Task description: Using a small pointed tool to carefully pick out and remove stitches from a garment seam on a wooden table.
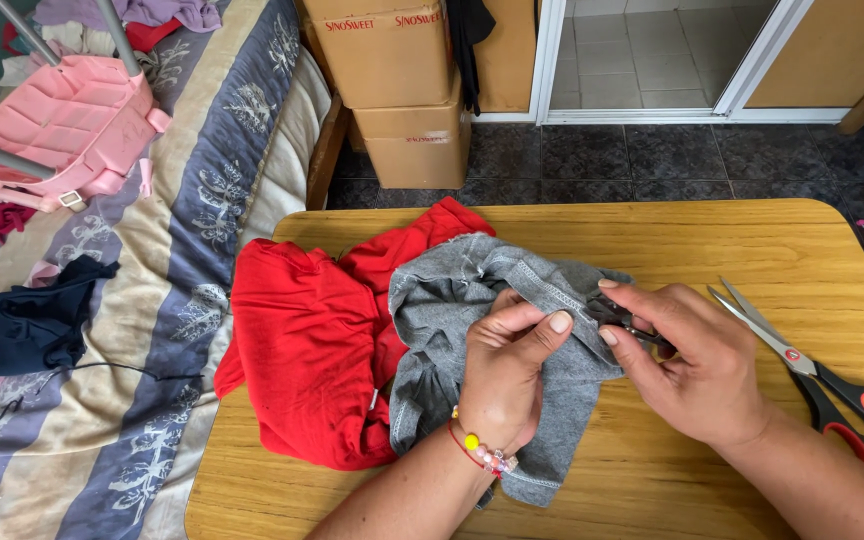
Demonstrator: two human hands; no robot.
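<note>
A grey garment lies crumpled on a wooden table, partly over a red garment. My left hand pinches the grey fabric's stitched edge between thumb and fingers. My right hand grips a small dark metal tool whose tip meets the same edge, right beside my left thumb. A beaded bracelet and red string circle my left wrist.
Scissors with black and red handles lie on the table just right of my right hand. A bed with clothes and a pink bag stands to the left. Cardboard boxes are stacked on the tiled floor behind the table.
</note>
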